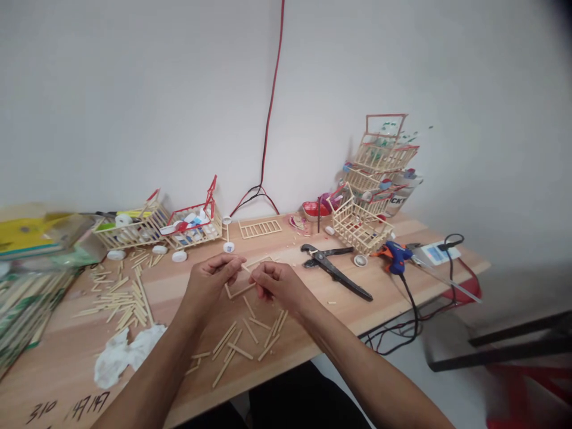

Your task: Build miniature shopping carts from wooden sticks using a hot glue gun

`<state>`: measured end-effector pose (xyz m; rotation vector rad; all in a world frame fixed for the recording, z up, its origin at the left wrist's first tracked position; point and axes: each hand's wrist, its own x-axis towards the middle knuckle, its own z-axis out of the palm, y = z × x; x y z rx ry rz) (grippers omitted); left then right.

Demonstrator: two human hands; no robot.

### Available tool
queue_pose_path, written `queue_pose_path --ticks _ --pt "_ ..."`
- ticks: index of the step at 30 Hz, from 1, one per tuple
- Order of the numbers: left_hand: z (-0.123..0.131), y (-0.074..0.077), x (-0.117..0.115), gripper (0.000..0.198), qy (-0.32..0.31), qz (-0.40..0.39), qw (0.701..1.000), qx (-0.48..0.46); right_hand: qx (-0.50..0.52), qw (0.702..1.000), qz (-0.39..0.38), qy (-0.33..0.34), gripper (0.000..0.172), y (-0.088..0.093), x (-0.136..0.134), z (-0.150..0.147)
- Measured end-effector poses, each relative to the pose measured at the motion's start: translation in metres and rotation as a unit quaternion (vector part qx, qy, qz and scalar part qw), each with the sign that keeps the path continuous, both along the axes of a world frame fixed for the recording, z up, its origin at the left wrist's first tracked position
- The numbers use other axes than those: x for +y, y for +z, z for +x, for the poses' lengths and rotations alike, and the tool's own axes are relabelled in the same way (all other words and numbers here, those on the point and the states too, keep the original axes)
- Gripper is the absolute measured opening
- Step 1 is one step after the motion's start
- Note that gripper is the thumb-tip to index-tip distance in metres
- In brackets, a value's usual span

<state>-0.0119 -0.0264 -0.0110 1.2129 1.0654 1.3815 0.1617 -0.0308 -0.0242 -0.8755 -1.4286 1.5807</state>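
Note:
My left hand [213, 277] and my right hand [274, 281] meet over the middle of the wooden table [67, 357]. Both pinch a small frame of thin wooden sticks [241, 290] that rests on the tabletop between them. The fingers of both hands are curled closed on its upper sticks. Loose cut sticks [243, 342] lie scattered just in front of my hands.
Black cutting pliers [335, 271] lie right of my hands, then a blue glue gun [395, 256] with its cable. Stick-built carts [179, 226] stand at the back left, a stack of them [379, 173] at the back right. A stick ladder piece [260, 228], more sticks [118, 295] and crumpled tissue [123, 351] lie left.

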Motion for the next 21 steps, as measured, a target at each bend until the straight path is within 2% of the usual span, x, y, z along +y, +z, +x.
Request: queue_pose_path --ticks 4,7,10,13,15,17,21 --pt "-0.008 0.003 0.004 0.024 0.026 -0.004 0.994 -0.107 -0.164 0.982 0.09 0.004 0.033 0.012 -0.01 0.021" --pt "-0.008 0.005 0.002 0.025 0.001 -0.003 0.995 -0.1 -0.295 0.935 0.191 -0.045 0.038 0.028 -0.014 0.036" --pt "-0.002 0.007 -0.003 0.022 -0.018 0.028 0.999 -0.019 -0.307 0.91 0.259 -0.105 0.035 0.041 -0.011 0.033" --pt "0.001 0.012 -0.007 0.02 -0.014 0.067 0.994 0.082 -0.308 0.897 0.312 -0.06 0.025 0.046 -0.003 0.017" --pt "-0.001 0.015 -0.008 0.02 0.011 0.105 0.983 0.149 -0.34 0.872 0.35 -0.043 0.026 0.045 0.004 0.007" --pt "-0.003 0.016 -0.007 0.022 0.047 0.157 0.961 0.224 -0.392 0.839 0.375 -0.048 0.026 0.044 0.011 0.001" --pt "-0.005 0.009 -0.003 0.026 0.083 0.225 0.889 0.389 -0.492 0.774 0.395 -0.041 0.03 0.04 0.023 -0.003"
